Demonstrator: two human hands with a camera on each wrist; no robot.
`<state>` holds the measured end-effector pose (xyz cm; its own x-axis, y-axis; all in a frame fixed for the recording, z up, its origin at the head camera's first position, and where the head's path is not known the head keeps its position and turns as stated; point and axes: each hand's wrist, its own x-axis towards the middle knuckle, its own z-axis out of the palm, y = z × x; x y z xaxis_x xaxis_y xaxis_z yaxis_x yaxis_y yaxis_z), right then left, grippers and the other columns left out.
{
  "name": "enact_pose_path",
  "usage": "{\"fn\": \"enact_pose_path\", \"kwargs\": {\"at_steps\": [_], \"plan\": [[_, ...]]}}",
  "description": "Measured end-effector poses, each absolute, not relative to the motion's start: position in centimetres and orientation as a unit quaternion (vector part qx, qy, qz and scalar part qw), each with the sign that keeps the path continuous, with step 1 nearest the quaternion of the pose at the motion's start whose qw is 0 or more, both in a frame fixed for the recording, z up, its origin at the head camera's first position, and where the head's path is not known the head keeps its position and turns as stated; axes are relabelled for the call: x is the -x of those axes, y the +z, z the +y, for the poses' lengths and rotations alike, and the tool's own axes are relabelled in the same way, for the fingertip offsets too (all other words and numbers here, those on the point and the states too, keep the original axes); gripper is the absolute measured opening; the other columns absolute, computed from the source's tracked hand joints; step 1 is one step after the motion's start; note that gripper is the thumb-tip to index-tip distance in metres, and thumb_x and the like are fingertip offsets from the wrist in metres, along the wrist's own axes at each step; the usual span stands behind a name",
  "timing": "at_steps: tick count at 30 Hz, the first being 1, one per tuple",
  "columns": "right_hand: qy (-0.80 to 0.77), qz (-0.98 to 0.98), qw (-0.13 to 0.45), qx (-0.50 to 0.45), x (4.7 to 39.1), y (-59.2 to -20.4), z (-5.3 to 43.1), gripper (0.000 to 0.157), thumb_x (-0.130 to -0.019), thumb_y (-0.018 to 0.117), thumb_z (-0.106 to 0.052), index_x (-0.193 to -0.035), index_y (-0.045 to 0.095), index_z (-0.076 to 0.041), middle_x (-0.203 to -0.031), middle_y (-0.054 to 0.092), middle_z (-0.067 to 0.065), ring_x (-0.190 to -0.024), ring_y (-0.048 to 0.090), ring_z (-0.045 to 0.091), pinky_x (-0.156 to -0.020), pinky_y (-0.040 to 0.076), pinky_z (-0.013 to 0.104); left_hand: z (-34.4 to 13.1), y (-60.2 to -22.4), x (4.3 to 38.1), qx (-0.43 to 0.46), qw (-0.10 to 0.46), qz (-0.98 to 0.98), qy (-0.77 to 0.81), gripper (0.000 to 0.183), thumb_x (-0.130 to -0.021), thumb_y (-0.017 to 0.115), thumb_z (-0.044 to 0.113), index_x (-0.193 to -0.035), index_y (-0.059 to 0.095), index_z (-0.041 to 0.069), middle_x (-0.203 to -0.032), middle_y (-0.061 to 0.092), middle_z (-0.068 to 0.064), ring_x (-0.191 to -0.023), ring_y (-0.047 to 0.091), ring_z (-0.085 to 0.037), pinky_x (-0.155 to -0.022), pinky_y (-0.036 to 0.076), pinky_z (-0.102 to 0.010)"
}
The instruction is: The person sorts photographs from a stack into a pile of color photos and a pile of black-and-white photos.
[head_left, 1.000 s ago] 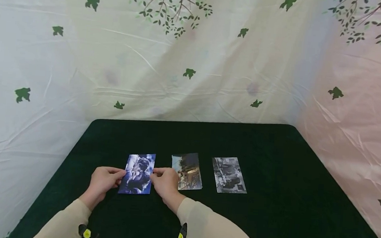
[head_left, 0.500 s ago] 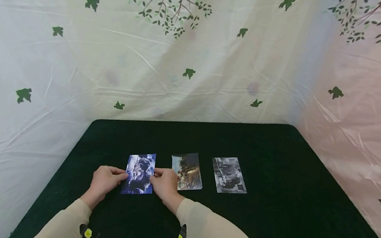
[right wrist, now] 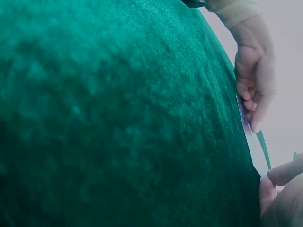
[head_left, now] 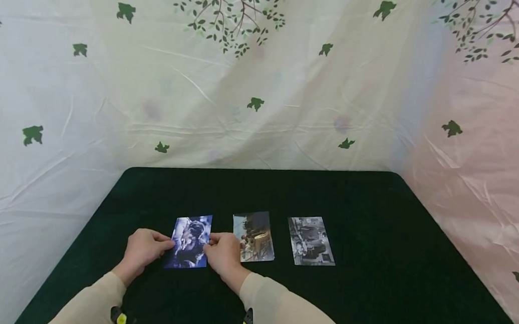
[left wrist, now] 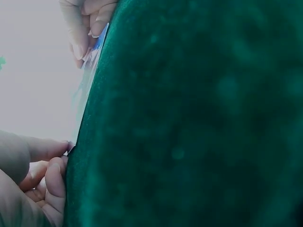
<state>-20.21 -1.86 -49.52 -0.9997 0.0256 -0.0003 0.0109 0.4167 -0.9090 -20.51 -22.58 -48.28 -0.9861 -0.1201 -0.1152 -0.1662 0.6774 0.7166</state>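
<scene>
A photo card [head_left: 188, 240] in blue and purple tones lies at the left end of a row of three picture cards, close over the dark green tabletop. My left hand [head_left: 142, 249] pinches its left edge between thumb and fingers. On the opposite edge, my right hand [head_left: 226, 255] pinches it the same way. Seen nearly edge-on in the left wrist view, the card [left wrist: 85, 94] spans between the two hands. A colour picture card [head_left: 257, 237] lies just right of my right hand, which overlaps its left edge. The black-and-white picture card [head_left: 311, 241] is farthest right.
Dark green velvety cloth [head_left: 367, 300] covers the table. Behind and beside it hangs a pale curtain [head_left: 292, 84] printed with green leaves and branches. Each cream sleeve carries a black wrist strap with a yellow mark.
The blue photo card has slid slightly to the right, and my left hand has shifted right with it. The head view has tilted up a little; the other two cards stay in place.
</scene>
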Motion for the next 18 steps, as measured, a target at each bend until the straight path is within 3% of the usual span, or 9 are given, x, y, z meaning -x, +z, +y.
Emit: {"fn": "enact_pose_path", "kwargs": {"at_steps": [8,18], "plan": [[0.525,-0.851,-0.008,0.007,20.2,-49.31,-1.84,0.025,-0.083,0.071,-0.006,-0.108,0.073,-0.003,-0.084,0.066,-0.003,-0.08,0.057,0.009,-0.068,0.05,0.028,-22.27,-48.14,20.37,0.068,0.018,0.921,0.384,0.017,-0.085,0.073,0.02,-0.089,0.074,0.003,-0.078,0.063,-0.005,-0.066,0.055,-0.019,-0.058,0.045,-0.031],[0.528,-0.849,-0.032,0.015,20.2,-49.08,-1.82,0.027,-0.085,0.069,-0.008,-0.111,0.071,-0.002,-0.086,0.064,-0.002,-0.083,0.056,0.012,-0.069,0.05,0.029,-22.34,-48.02,20.26,0.081,0.032,0.916,0.392,0.021,-0.086,0.073,0.021,-0.094,0.074,0.002,-0.087,0.065,-0.008,-0.069,0.057,-0.018,-0.06,0.047,-0.031]]}}
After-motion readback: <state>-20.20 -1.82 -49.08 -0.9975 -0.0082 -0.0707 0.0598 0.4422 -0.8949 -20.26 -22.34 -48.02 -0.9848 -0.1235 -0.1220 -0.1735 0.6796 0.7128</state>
